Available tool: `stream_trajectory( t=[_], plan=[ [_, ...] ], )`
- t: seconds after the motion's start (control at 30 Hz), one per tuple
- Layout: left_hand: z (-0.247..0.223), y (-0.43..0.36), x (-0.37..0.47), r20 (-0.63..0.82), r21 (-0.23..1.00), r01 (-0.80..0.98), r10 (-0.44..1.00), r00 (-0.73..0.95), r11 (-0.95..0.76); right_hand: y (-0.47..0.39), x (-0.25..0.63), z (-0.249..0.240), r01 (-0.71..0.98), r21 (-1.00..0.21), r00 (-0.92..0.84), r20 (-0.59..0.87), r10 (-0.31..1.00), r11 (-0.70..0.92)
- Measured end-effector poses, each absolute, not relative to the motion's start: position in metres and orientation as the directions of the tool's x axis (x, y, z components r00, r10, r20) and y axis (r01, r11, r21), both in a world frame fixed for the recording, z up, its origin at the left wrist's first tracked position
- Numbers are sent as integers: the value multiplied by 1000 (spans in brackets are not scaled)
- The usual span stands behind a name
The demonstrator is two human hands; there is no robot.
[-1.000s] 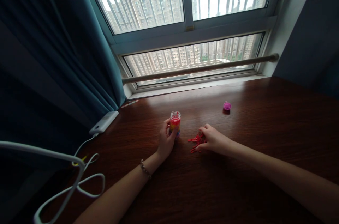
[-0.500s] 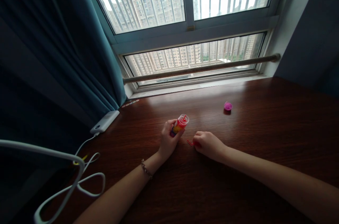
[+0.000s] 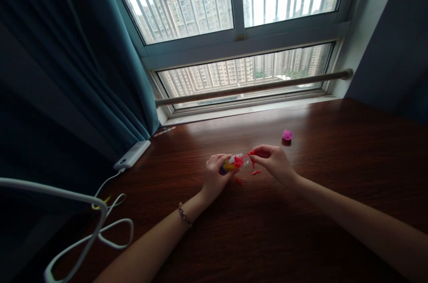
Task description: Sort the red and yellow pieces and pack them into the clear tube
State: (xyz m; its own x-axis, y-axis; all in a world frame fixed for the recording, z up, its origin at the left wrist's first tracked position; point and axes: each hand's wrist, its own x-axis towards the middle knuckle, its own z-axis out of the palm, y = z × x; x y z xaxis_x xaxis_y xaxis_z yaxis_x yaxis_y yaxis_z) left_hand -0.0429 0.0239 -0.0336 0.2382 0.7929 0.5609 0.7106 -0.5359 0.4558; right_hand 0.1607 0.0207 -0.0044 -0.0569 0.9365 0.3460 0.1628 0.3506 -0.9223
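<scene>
My left hand is wrapped round a small clear bottle with a colourful label and red pieces inside. The bottle is tilted, its open mouth facing right. At that mouth, my right hand pinches a small red piece between thumb and fingers; its exact kind is too small to make out. Below the bottle, two more red pieces lie on the table, one a short red stick and the other a red strip.
A pink cap lies on the brown wooden table at the back right. On the left are a white power bank and a looping white cable. Behind the table stand a barred window and a blue curtain.
My right hand has risen from the table to the bottle's mouth. The bottle has tipped further to the right. Two red pieces now show loose on the table.
</scene>
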Motion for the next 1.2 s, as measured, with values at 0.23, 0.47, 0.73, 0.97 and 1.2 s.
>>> stream_trajectory(
  t=[0.23, 0.47, 0.73, 0.97, 1.2],
  plan=[
    [-31, 19, -42, 587, 347, 695, 724, 362, -629, 12, 156, -9, 404, -708, -95, 598, 796, 580],
    [-31, 19, -41, 585, 367, 702, 738, 337, -611, 10, 156, -8, 432, -671, -110, 625, 773, 603],
    [-30, 18, -41, 590, 374, 695, 736, 334, -615, 5, 153, -10, 511, -583, -169, 652, 739, 632],
    [-29, 15, -41, 621, 319, 680, 688, 376, -660, 6, 155, -8, 638, -499, -103, 699, 708, 586],
    [-28, 15, -41, 632, 312, 679, 679, 374, -664, 8, 160, -8, 641, -448, -148, 725, 672, 624]
  ],
)
